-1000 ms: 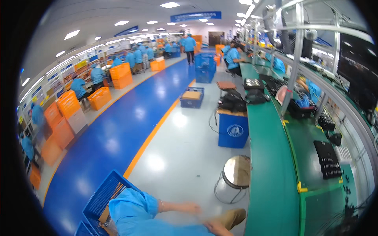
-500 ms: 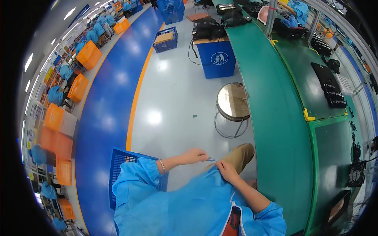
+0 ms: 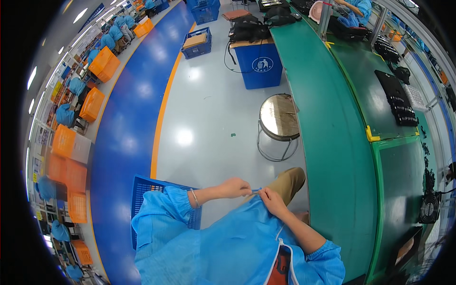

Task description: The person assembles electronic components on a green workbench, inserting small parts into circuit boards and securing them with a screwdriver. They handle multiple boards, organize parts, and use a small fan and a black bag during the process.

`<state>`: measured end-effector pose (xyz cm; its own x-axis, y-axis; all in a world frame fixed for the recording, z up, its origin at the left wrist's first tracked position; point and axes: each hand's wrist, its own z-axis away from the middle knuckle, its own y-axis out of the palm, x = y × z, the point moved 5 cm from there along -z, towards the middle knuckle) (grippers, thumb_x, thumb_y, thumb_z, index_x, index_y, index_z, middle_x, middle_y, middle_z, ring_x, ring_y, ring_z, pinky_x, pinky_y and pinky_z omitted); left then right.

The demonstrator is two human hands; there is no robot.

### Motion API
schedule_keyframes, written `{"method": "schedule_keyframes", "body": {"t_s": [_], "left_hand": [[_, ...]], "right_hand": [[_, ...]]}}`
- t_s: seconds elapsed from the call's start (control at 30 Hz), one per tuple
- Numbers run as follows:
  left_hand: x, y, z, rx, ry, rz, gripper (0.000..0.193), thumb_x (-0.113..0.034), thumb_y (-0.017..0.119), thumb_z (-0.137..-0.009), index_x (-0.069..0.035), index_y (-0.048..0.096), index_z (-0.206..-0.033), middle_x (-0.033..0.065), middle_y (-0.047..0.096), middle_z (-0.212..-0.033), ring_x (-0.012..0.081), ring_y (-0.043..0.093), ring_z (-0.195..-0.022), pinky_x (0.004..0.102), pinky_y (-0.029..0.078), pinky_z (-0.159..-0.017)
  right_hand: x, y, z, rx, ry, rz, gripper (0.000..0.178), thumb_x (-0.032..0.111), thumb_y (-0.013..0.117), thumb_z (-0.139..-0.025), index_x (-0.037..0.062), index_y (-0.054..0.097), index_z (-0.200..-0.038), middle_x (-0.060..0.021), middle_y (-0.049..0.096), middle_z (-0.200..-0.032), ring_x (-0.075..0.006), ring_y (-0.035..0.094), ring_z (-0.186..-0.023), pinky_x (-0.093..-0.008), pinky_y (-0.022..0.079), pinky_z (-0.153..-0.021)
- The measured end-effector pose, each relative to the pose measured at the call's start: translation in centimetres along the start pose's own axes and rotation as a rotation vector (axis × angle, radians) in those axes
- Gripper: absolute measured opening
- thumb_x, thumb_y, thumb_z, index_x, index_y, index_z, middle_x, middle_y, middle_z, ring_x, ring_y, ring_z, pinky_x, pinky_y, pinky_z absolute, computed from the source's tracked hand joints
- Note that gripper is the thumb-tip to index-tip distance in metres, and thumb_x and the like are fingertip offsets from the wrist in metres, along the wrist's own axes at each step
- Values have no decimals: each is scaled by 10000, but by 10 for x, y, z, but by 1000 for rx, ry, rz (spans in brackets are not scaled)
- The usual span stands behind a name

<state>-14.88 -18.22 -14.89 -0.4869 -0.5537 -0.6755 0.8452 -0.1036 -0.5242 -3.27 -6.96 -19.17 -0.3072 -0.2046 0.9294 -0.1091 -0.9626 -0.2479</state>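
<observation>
My left hand [image 3: 235, 188], with a bracelet at its wrist, is closed in a pinch over my lap. Its fingertips hold a small slim blue-and-silver object [image 3: 256, 191], too small to name. Just to the right, my right hand [image 3: 273, 201] is closed too, its fingertips meeting the object's other end beside the edge of my blue smock [image 3: 228, 232]. Whether it grips the object or the cloth I cannot make out. The two hands are a short gap apart, above my tan trouser leg [image 3: 289, 184].
A blue crate [image 3: 138, 202] is by my left elbow. On the right runs a green workbench [image 3: 327, 156]; ahead stand a round stool [image 3: 279, 116] and a blue bin [image 3: 260, 71] with black bags [image 3: 249, 31] on top. Another blue crate [image 3: 202, 47] holds cardboard. People work farther off.
My hands have come slightly closer together around the slim object, and my right fingertips are now at its end. The view has shifted a little.
</observation>
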Motion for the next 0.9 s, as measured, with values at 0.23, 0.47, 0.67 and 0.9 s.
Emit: {"method": "schedule_keyframes", "body": {"t_s": [0.23,0.47,0.67,0.9], "left_hand": [[-12,-5,1,-21,-20,-90,231,-274,551,-864,-72,658,-894,42,645,-714,183,591,-660,325,452,-617],[-8,2,4,-28,-39,-166,234,-283,548,-859,-79,661,-882,50,648,-723,202,599,-674,346,454,-622],[-7,7,-2,82,43,-301,256,-319,548,-863,-93,668,-848,61,644,-696,217,598,-635,360,458,-602],[58,37,-30,269,254,-230,340,-417,497,-884,-150,673,-1000,150,663,-887,309,637,-788,411,473,-743]], "right_hand": [[-2,-2,-1,-4,12,-9,299,305,483,-914,16,558,-926,-143,601,-759,-257,575,-699,-350,444,-661],[-4,3,1,18,8,-67,290,304,526,-894,18,576,-899,-96,594,-728,-172,540,-660,-307,434,-636],[-6,12,-2,24,-25,1,246,254,531,-898,17,597,-902,-87,607,-783,-182,564,-723,-303,452,-680],[31,2,1,118,109,166,247,204,491,-857,63,589,-1035,-168,594,-980,-328,570,-892,-420,453,-768]]}}
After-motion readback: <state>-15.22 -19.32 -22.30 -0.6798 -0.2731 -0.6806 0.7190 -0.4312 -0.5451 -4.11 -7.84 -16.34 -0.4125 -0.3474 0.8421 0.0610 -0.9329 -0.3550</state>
